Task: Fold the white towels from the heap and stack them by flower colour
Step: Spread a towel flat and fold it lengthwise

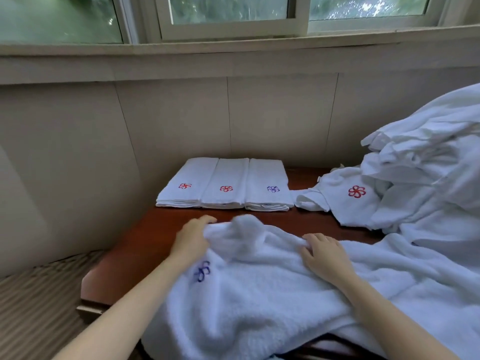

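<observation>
- Towels are what I have under both hands: one unfolded white towel (259, 289) with a blue flower (202, 271) lies rumpled across the near half of the desk (145, 245), its near edge spilling over the front.
- My left hand (193, 236) sits at the towel's far-left corner, about 11 o'clock from the blue flower, with fingers curled round a bunched fold of cloth; the thumb points toward 1 o'clock.
- My right hand (324, 253) lies on top of the towel toward 3 o'clock of the left one, palm down, fingers fairly straight and pressing the cloth flat; the fingertips touch a raised ridge of fabric between the two hands.
- At 12 o'clock, along the far edge of the desk against the wall, three folded stacks stand side by side and touching: the left stack (185, 184) and the middle stack (226, 187) show red flowers, the right stack (270, 187) shows a blue flower.
- At 2 o'clock the heap (426, 172) of unfolded white towels rises high at the right side; one towel at its foot shows a red flower (357, 191), just beside the blue-flowered stack.
- A window (233, 11) with green foliage behind it runs along the top, above a pale panelled wall (168, 120).
- A striped floor covering (39, 302) shows at 8 o'clock beside the desk.
</observation>
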### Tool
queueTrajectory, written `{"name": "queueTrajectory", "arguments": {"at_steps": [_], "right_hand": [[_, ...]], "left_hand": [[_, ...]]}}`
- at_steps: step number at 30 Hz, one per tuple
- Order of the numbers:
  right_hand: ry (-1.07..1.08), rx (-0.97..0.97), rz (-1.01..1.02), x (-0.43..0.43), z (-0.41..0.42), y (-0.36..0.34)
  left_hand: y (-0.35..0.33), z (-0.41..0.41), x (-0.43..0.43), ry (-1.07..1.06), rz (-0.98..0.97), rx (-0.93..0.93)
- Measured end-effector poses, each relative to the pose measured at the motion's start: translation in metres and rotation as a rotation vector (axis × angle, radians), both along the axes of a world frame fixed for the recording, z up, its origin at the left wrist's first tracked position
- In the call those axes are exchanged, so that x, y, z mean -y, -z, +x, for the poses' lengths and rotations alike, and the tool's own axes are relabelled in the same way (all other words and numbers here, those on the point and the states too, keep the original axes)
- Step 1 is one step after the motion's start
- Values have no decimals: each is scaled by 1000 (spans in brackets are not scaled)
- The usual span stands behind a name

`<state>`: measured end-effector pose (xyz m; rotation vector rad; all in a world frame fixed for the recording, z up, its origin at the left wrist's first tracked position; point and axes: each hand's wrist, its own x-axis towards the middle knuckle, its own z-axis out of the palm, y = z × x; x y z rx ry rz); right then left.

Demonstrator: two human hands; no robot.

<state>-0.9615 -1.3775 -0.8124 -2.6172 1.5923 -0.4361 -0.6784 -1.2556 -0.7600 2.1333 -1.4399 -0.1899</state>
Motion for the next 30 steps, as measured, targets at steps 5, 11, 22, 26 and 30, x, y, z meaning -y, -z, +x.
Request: {"name": "queueTrajectory", "arguments": {"at_steps": [5, 11, 22, 26, 30], "right_hand": [[216, -139, 154, 26, -51, -18], [160, -230, 334, 41, -72, -47], [96, -143, 1078, 28, -95, -99], [70, -309, 1184, 35, -110, -108], [108, -259, 1062, 39, -116, -104]], "left_hand": [[-12, 53, -11, -347, 360, 566], [-17, 4, 43, 41, 271, 434], [0, -52, 119, 322, 499, 276], [2, -24, 113, 191, 357, 159], [-2, 7, 102, 57, 167, 30]]}}
